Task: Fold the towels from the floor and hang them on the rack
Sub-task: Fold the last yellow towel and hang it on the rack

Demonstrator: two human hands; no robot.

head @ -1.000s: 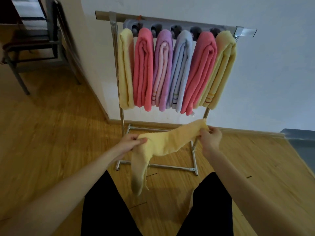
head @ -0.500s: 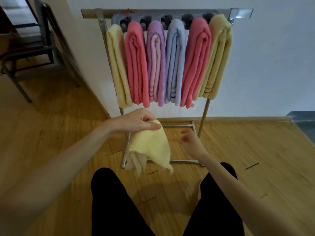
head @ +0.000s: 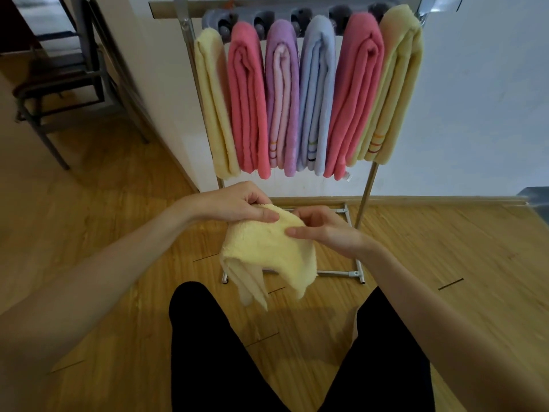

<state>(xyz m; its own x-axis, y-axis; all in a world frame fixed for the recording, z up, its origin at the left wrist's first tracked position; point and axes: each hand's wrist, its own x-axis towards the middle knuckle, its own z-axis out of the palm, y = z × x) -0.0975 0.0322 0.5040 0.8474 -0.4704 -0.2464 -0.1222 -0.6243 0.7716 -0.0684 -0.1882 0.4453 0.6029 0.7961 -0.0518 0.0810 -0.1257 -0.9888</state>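
Legs [head: 208, 352] in black at bottom, floor [head: 104, 292] under. Above them both hands hold the small yellow towel [head: 267, 254]: left hand [head: 237, 206] pinches its top edge, right hand [head: 323, 230] has come back & grips the right side w/ thumb on top. 1 s ago towel was stretched wide btwn hands; now it's doubled over, corners hanging loose, so 1st fold looks done, needs squaring. Behind, rack [head: 368, 185] w/ six folded towels [head: 312, 93] packed close; little free bar left.

Six folded towels [head: 309, 96] hang on the rack [head: 367, 188] — behind the hands' small towel [head: 267, 251].
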